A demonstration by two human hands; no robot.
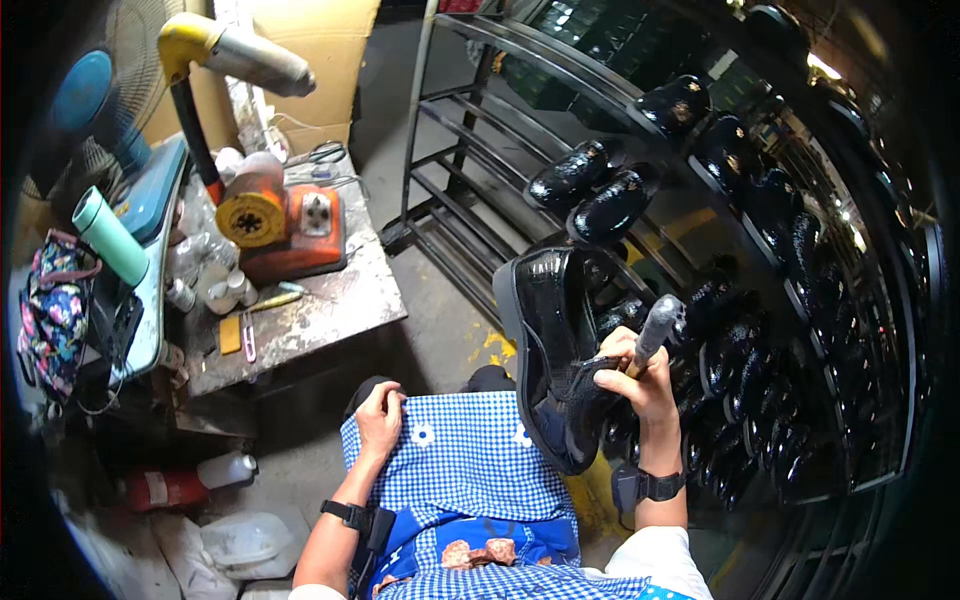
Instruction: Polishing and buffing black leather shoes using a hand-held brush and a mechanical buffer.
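A glossy black shoe [549,355] hangs upright in front of me, to the right of my lap, its thick sole facing left. My right hand [648,385] is closed on its upper edge. The same hand also grips a thin stick-like tool with a rounded, grey-smeared end [661,320] pointing up and away. What the tool is exactly, I cannot make out. My left hand [379,422] rests on my knee at the edge of the blue checked apron [465,440], fingers loosely bent and holding nothing.
A metal rack [465,135] stands ahead; many glossy black shoes [612,205] fill the right side. On the worn table [370,290] at left are an orange machine [300,225] and a yellow-and-grey heat tool [240,55]. A mint bottle [110,235] lies beyond; a white jug [250,545] sits below.
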